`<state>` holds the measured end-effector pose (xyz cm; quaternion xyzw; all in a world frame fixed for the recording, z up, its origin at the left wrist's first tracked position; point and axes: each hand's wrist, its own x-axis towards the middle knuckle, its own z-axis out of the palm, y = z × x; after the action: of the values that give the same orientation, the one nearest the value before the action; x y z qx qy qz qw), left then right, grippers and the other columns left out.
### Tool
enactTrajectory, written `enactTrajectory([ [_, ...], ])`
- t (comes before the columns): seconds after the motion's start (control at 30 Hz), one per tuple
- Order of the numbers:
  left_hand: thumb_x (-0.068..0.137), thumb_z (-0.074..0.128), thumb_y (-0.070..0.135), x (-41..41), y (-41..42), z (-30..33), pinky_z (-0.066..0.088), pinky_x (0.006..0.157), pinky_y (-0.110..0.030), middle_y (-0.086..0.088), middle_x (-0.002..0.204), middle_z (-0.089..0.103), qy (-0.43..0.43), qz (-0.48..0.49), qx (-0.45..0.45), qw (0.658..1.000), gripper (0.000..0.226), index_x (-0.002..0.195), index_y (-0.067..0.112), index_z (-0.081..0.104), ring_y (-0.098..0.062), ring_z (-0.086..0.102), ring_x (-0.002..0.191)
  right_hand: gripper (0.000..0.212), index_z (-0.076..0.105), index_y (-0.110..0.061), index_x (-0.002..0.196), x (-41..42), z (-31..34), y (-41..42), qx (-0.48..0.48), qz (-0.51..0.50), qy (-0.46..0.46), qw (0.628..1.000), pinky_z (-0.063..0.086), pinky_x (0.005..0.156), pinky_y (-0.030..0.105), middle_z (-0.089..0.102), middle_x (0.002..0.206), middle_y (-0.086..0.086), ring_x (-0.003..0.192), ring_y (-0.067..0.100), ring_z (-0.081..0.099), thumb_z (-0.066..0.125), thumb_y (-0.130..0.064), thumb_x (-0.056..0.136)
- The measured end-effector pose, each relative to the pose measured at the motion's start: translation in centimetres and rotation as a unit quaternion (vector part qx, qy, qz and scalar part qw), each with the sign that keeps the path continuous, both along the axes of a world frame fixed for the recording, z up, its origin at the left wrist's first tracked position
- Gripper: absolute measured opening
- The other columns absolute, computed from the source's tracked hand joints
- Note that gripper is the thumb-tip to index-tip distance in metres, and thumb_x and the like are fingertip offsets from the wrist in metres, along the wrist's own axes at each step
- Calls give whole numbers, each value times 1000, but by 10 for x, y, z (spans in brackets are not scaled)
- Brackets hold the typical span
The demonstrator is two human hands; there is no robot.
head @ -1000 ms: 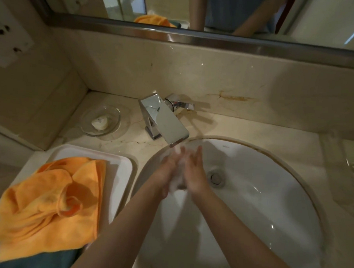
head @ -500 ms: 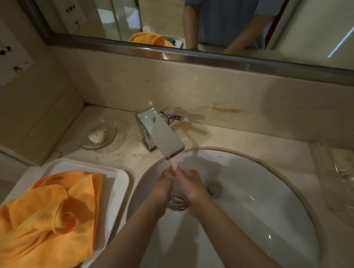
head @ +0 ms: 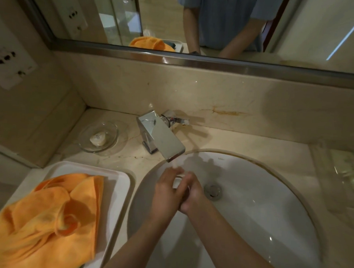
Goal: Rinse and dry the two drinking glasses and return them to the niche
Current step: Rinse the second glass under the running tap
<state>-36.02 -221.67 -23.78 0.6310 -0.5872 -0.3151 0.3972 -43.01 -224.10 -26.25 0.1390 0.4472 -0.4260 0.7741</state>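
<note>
Beige marble surrounds the white sink (head: pixel 269 229), where both hands meet under the faucet (head: pixel 161 137). Left hand (head: pixel 166 191) and right hand (head: pixel 191 192) curl their fingers around a drinking glass (head: pixel 178 181), mostly hidden between them.

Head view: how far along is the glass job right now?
Done: nothing that shows; no rinsed glass is set aside.
In hand: left hand and right hand wrap one glass under the running faucet, over the sink.
Left: drying, probably with the orange cloth lying on the white tray; a second glass and the niche are not in view.
</note>
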Motion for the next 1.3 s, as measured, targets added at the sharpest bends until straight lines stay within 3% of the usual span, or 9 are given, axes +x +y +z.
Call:
enactTrajectory([
  [0.13,87,48,41,4,-5,-9,41,69,-8,4,85,62,-29,-10,11,999,36,88,10,65,-6,58,78,38,63,-6,82,4,-8,-1,18,-27,-8,999,48,68,34,68,68,10,81,23,62,48,-40,92],
  [0.3,95,40,24,5,-23,2,45,64,-28,-5,74,62,73,38,235,968,31,72,15,59,-20,59,72,45,62,-5,95,8,-15,0,25,-8,23,999,49,61,36,65,87,17,80,29,62,48,-48,90],
  [0.4,81,48,39,19,-29,-3,51,82,-38,-16,97,69,181,-51,359,914,39,94,8,66,-29,65,90,46,64,-2,96,6,-22,-2,21,12,110,994,53,62,38,64,88,20,76,34,62,54,-45,87],
  [0.57,75,71,40,37,-24,-20,48,72,-32,-8,78,64,268,-140,508,806,39,98,10,63,-19,60,68,45,72,-5,86,-3,-32,0,-92,151,260,949,54,83,51,73,83,16,79,32,69,62,-45,68],
  [0.73,80,69,6,37,-15,-34,53,66,-17,0,81,72,261,-78,412,869,31,108,12,58,-8,68,70,26,68,0,93,-14,-27,10,-134,183,236,945,52,60,27,69,91,19,75,25,67,47,-17,95],
  [0.87,66,77,27,30,-5,-32,38,47,-21,-6,54,57,389,-28,496,776,32,86,10,57,-17,47,43,27,60,-14,107,-18,-25,15,-104,192,237,947,48,64,28,68,98,8,80,19,64,45,-33,97],
  [1.03,81,61,42,16,-10,-30,56,57,-33,-19,98,69,485,30,494,721,46,102,3,69,-29,64,83,76,56,-9,123,-14,-26,9,-90,222,217,946,53,92,44,67,114,16,98,30,68,72,-58,67],
  [1.17,83,43,57,19,-17,-31,50,56,-23,-16,83,70,496,-30,441,747,59,89,6,72,-22,65,68,48,64,-19,100,-24,-12,6,-109,346,199,910,50,72,32,69,92,-2,84,16,63,62,-60,75],
  [1.3,87,22,63,30,-21,-34,51,59,-26,-13,89,73,428,-59,419,799,74,101,9,72,-21,68,71,41,48,-26,111,-26,-14,7,-167,340,233,896,49,59,29,65,93,0,70,13,63,73,-24,78],
])
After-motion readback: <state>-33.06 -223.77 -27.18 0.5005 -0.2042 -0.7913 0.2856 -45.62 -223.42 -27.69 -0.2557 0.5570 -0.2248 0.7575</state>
